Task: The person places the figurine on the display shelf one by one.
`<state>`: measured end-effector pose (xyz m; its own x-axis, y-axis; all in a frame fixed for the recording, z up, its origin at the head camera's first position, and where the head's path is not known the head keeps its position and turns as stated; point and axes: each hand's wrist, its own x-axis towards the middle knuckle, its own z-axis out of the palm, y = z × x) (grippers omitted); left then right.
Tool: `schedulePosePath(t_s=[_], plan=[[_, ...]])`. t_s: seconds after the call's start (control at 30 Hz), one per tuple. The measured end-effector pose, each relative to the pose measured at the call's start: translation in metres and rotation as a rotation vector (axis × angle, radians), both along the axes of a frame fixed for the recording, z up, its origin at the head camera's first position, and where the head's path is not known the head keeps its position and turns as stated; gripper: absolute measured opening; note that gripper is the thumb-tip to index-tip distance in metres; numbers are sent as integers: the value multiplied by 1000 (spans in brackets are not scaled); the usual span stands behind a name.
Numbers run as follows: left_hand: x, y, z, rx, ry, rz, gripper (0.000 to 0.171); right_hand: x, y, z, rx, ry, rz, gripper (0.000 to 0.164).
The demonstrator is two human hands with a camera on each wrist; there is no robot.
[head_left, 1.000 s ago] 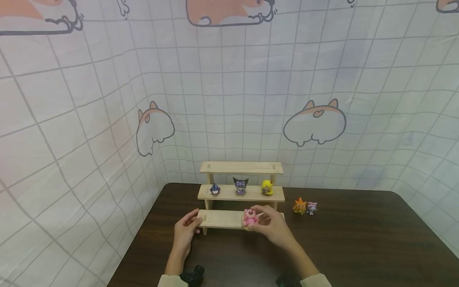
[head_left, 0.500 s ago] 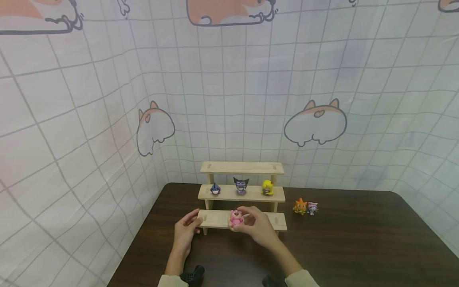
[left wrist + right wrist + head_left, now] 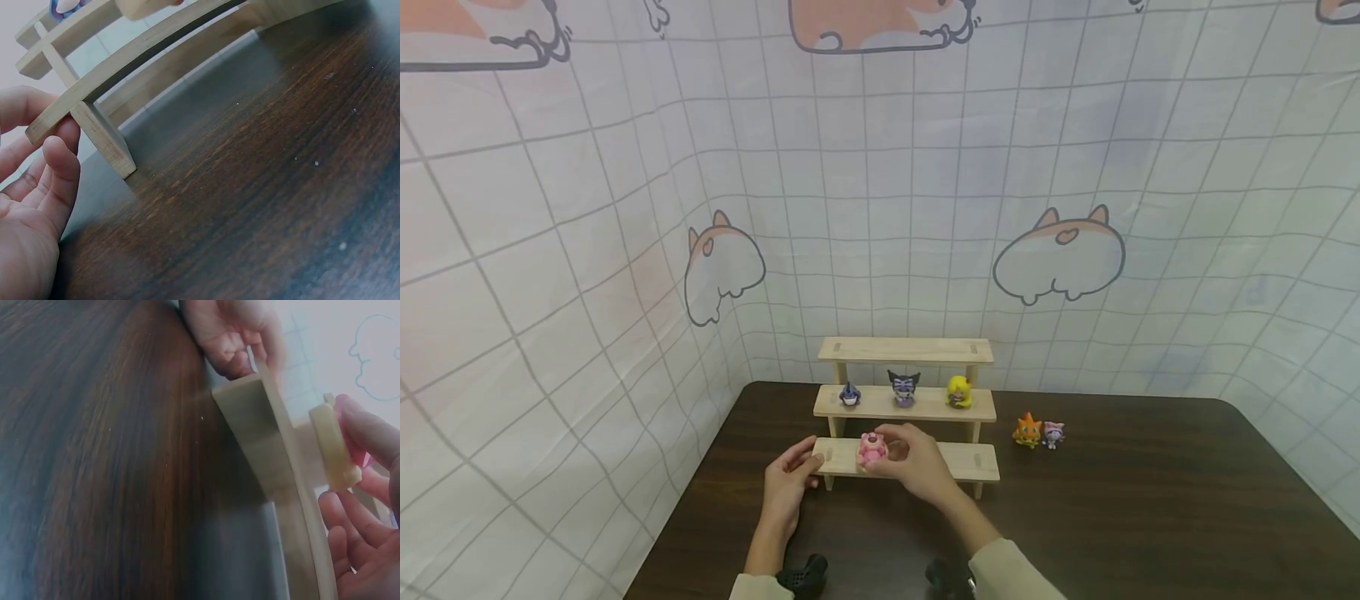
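Observation:
Between the thumb and fingers of my right hand (image 3: 919, 467) is a pink bear figurine (image 3: 872, 450). In the right wrist view its pale yellow underside (image 3: 332, 447) faces the lowest board, seemingly a little apart from it. My left hand (image 3: 787, 483) holds the left end of that board, part of a three-tier wooden display shelf (image 3: 966, 461); the left wrist view has its fingers around the board end (image 3: 53, 119). On the middle tier stand a small dark blue figurine (image 3: 850, 395), a black-eared purple figurine (image 3: 904, 389) and a yellow-haired figurine (image 3: 958, 392).
Right of the shelf, an orange spiky figurine (image 3: 1027, 431) and a pink-and-white figurine (image 3: 1053, 434) stand on the dark wooden table (image 3: 1135, 492). A white grid-patterned cloth (image 3: 925, 250) hangs behind and along both sides.
My right hand has carried the pink bear figurine leftward along the lowest tier, from its right part to left of the middle. My left hand has stayed on the board's left end.

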<state>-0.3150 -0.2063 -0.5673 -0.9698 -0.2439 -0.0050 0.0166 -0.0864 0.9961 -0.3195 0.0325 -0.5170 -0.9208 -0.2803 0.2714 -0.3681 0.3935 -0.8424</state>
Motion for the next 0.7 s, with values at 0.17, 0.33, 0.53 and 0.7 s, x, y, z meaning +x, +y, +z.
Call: schedulePosePath(t_s=[0.17,0.33,0.53,0.7], plan=[[0,0,0,-6,1,-1,42,-4,-9,-1,15,29,-2,54],[1,0,1,0,9,4,41,-6,-15,-2,27,25,-4,53],[3,1,3,3,19,-3,43,-7,-20,0,50,14,-21,54],[3,1,4,15,13,-7,42,-8,-26,1,82,5,-36,54]])
